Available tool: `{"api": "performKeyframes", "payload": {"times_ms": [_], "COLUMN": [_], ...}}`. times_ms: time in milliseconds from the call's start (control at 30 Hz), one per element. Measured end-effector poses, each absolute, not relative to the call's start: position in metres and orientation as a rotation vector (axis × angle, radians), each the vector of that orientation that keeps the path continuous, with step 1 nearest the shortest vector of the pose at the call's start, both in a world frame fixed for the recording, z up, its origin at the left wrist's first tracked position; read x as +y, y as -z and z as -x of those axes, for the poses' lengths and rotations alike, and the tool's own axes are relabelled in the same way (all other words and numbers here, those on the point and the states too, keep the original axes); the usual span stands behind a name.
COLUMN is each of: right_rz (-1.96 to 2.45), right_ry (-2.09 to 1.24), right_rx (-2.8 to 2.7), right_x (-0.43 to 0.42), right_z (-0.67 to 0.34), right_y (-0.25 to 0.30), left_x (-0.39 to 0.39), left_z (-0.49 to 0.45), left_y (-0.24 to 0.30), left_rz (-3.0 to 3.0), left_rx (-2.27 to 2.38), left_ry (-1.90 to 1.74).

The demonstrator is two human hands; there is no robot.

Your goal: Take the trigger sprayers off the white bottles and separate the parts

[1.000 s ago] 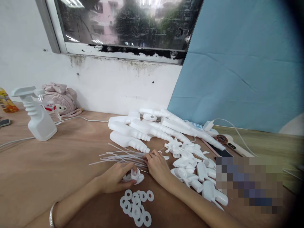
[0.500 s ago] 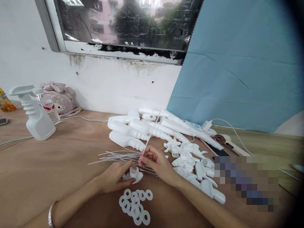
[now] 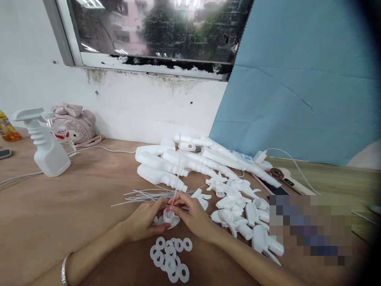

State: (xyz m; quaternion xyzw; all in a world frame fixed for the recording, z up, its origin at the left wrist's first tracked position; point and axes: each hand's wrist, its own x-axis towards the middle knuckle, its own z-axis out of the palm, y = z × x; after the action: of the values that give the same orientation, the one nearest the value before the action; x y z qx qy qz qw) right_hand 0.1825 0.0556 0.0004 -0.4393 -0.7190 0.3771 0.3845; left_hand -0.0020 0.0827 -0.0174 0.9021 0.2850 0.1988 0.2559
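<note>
Brown tabletop (image 3: 89, 190). White bottles (image 3: 160, 176) lie heaped at the back, headless; right of the hands, a spread of loose trigger heads (image 3: 235, 202). Far left, one spray bottle (image 3: 52, 157) stands upright, head fitted, apparently the only finished one. Left hand (image 3: 145, 222): fingers curled closed around a white trigger head (image 3: 176, 222), open end up. Right hand (image 3: 193, 216): fingers pinched on an upright dip tube (image 3: 179, 163), its lower end at that opening; cannot tell if seated. Loose tubes (image 3: 139, 196) lie behind the hands, ring washers (image 3: 170, 265) in front, seemingly all left to fit.
</note>
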Motion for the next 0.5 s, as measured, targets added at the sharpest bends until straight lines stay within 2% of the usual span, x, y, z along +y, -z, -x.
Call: {"api": "performKeyframes", "payload": {"times_ms": [500], "right_rz": [1.163], "right_ry": [-0.736], "right_rx": [-2.014], "right_x": [0.0487], "right_z": [-0.1795], "right_y": [-0.0077], "left_x": [0.0828], "left_z": [0.0004], "left_y": [0.0142], "left_rz": [-2.457], "left_rx": [0.786], "left_ry": [-0.515]}}
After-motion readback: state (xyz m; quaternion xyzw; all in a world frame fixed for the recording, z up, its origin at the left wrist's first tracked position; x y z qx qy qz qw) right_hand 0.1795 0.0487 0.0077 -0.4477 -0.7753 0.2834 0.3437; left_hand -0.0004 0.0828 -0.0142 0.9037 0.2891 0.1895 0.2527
